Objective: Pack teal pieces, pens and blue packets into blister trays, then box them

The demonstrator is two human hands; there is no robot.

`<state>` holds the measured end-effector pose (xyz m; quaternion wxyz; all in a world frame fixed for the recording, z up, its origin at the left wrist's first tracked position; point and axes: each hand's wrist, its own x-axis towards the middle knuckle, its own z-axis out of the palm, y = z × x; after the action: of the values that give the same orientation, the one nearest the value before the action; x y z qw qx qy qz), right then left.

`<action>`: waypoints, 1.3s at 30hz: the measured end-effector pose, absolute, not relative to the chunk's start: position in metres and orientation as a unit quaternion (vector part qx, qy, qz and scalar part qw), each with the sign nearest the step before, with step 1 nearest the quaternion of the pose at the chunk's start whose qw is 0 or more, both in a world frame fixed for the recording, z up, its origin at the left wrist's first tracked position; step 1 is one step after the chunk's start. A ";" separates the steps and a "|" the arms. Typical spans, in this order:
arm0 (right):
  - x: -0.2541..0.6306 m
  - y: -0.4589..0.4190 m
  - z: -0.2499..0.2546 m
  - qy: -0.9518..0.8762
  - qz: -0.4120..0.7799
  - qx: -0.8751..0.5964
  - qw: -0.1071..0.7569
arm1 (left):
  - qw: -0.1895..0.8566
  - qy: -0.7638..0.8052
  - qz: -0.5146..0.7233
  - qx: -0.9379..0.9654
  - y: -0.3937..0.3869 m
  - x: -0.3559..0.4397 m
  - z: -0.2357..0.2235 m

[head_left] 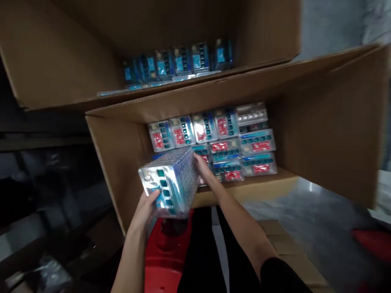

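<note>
Between my two hands is a long stack of clear plastic packs (174,175) with teal squares and a blue strip inside. My left hand (148,205) grips its near end, thumb on the front face. At the far end, my right hand (201,167) is closed on the stack's right side; some of its fingers are hidden. The stack is tilted over the front left of an open cardboard box (320,126). Inside that box lie rows of similar clear packs (224,122) with red-and-white and teal contents.
Behind stands a second cardboard box (61,61) holding packs with blue pieces (180,61). Below my hands is a red surface (166,260). Flat cardboard (287,252) lies on the grey floor (311,219) at right. Dark shelving (39,140) is at left.
</note>
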<state>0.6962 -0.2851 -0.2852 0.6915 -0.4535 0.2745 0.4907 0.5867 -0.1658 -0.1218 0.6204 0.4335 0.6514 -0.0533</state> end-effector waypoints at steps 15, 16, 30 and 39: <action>0.773 -0.170 -0.317 0.220 0.480 -0.558 0.640 | 0.632 0.561 -0.013 0.534 -0.043 0.670 -0.172; 0.779 -0.165 -0.318 0.212 0.475 -0.574 0.633 | 0.630 0.559 -0.015 0.539 -0.038 0.677 -0.176; 0.804 -0.165 -0.316 0.094 0.379 -0.744 0.541 | 0.671 0.502 -0.038 0.543 -0.040 0.696 -0.183; 0.798 -0.251 -0.251 0.069 0.281 -0.764 0.576 | 0.491 0.551 0.028 0.674 -0.063 0.690 -0.139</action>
<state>0.7979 -0.2512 -0.2508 0.5763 -0.7644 0.0686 0.2808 0.6903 -0.0627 -0.1391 0.4907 0.6742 0.5513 0.0280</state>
